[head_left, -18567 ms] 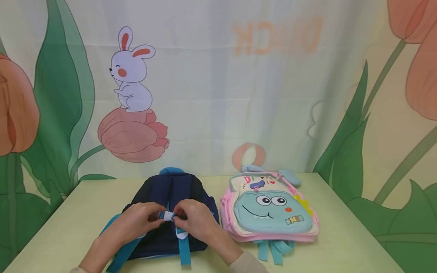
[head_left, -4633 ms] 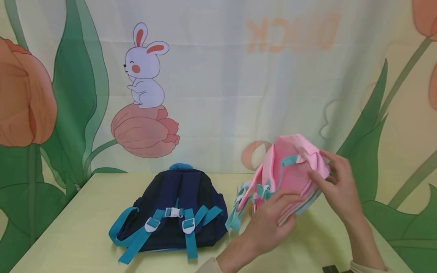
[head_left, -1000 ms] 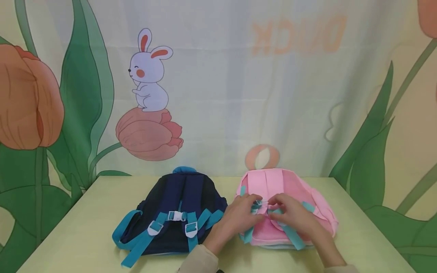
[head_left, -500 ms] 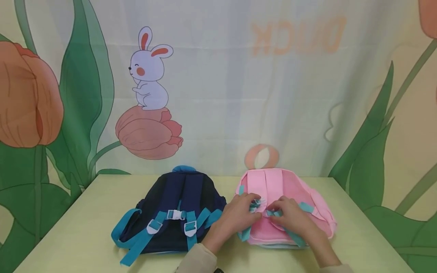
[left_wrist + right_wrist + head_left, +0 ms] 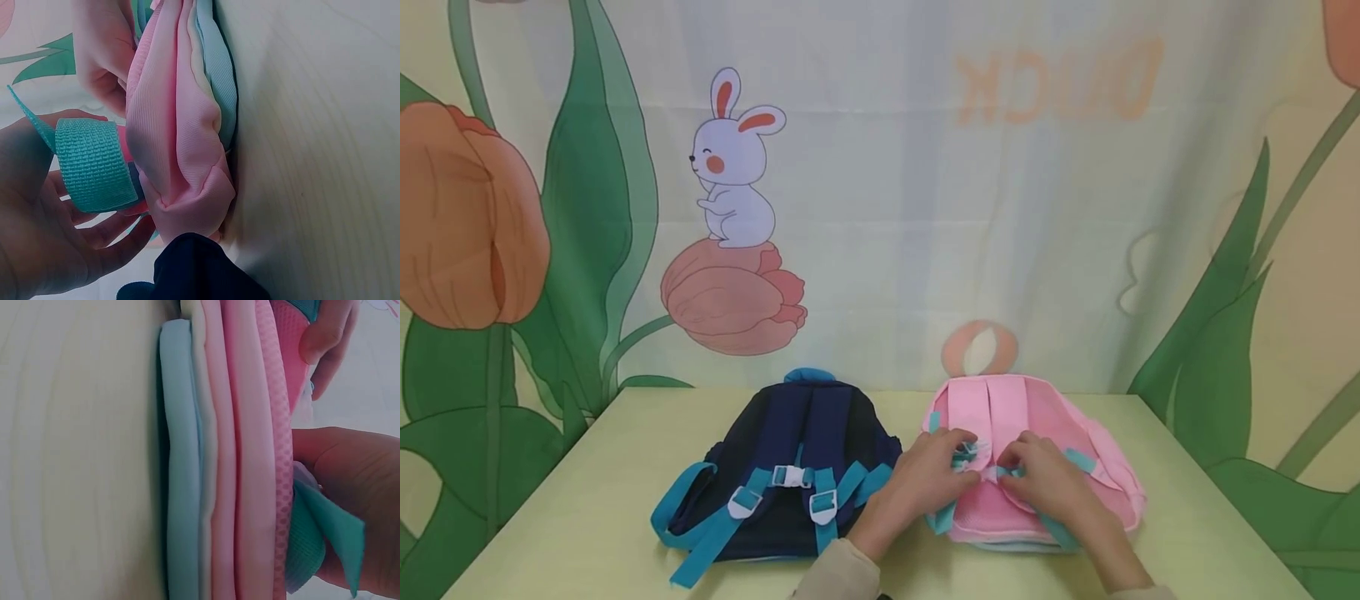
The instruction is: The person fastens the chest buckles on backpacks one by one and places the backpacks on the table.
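Observation:
A pink backpack (image 5: 1060, 417) lies on the table with its back panel and shoulder straps facing up. At its left strap, my left hand (image 5: 925, 472) holds the teal webbing strap (image 5: 964, 454) between thumb and fingers. My right hand (image 5: 1047, 479) pinches another teal strap with a small white buckle piece (image 5: 990, 473) near the middle of the bag. Fingers partly hide the buckle parts, so whether they are joined cannot be seen. In the left wrist view a teal strap loop (image 5: 97, 164) stands in front of the left palm. A teal strap end (image 5: 340, 531) hangs by the right hand.
Left of the hands lies a navy backpack (image 5: 805, 433), straps up, its white chest buckle (image 5: 790, 476) fastened across teal straps. The pale yellow table (image 5: 580, 500) ends at a printed curtain (image 5: 880, 208) behind both bags.
Earlier both hands were on the navy backpack's chest buckle; the pink bag, then face up, has since been turned over. Over the last second the hands have barely shifted on its straps.

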A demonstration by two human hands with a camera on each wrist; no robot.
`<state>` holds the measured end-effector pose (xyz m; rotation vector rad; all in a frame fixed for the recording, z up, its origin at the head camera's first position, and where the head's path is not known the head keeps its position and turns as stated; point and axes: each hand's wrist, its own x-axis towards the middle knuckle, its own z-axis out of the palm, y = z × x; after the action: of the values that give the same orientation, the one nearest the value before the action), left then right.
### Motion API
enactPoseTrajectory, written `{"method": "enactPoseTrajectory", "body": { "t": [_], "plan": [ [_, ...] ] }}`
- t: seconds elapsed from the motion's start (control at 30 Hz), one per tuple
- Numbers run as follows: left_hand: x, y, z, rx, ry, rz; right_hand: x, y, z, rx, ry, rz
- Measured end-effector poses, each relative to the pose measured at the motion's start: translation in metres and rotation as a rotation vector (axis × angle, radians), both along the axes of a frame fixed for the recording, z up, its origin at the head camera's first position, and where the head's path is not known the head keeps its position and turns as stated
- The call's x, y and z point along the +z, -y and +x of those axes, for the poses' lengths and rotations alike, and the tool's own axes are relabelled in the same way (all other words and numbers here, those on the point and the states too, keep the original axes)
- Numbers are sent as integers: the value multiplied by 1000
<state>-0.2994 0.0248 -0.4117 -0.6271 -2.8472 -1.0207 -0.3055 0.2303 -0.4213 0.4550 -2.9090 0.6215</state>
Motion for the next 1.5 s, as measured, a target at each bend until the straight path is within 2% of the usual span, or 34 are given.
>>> {"method": "enactPoseTrajectory", "body": {
  "t": [0.2, 0.4, 0.67, 0.87, 1.03, 1.23, 1.5],
  "plan": [
    [-3, -2, 1, -1, 0, -2, 2, -12, 2, 32, -38, -12],
    [-1, -1, 1, 6, 12, 4, 0, -11, -2, 101, -21, 25],
    [0, 7, 0, 31, 22, 17, -2, 0, -9, 65, -58, 112],
    [-3, 3, -1, 8, 25, 24, 3, -11, -7, 23, 13, 45],
    [0, -2, -1, 4, 26, 4, 10, -19, -3, 10, 17, -15],
    [2, -3, 2, 8, 27, -17, 11, -20, -3, -2, 22, -68],
    [1, -3, 4, 7, 23, -36, 12, -23, -2, 16, -80, -138]
  ]
}}
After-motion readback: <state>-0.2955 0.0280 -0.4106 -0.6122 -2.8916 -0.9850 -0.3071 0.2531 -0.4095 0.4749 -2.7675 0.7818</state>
